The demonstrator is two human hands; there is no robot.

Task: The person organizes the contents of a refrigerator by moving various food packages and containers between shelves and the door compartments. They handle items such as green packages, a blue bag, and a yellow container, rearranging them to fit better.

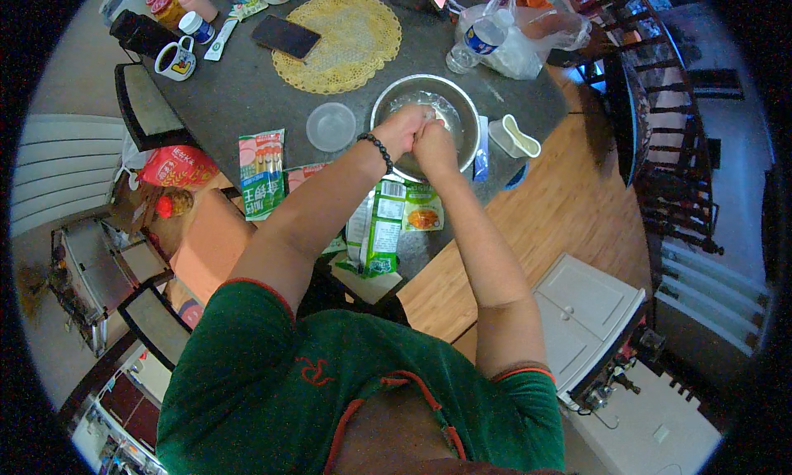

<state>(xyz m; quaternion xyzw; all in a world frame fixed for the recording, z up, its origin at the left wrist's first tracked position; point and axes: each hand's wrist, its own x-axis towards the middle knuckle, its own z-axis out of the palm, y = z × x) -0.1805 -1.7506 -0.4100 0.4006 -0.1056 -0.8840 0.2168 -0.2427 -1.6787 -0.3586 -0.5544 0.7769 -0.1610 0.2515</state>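
Over a round steel bowl (468, 132) with shiny, wet-looking contents, both hands meet with curled fingers. My left hand (401, 130), with a black bead bracelet at its wrist, is closed and presses against the other. My right hand (435, 147) is closed too, its fingertips touching the left ones. A small pale bit shows between the fingertips, too small to name. Left of the bowl stands a clear round plastic tub (332, 127). A white oval cup (515, 137) lies tilted to its right. Green food packets (375, 231) lie just below, partly behind my left forearm.
Farther back lie a dark phone (285, 38) and a yellow lace mat (355, 46). A mug (176, 60) of dark liquid stands far left among jars. A clear bottle (483, 42) and plastic bag (524, 50) are far right. The table edge slants down toward me.
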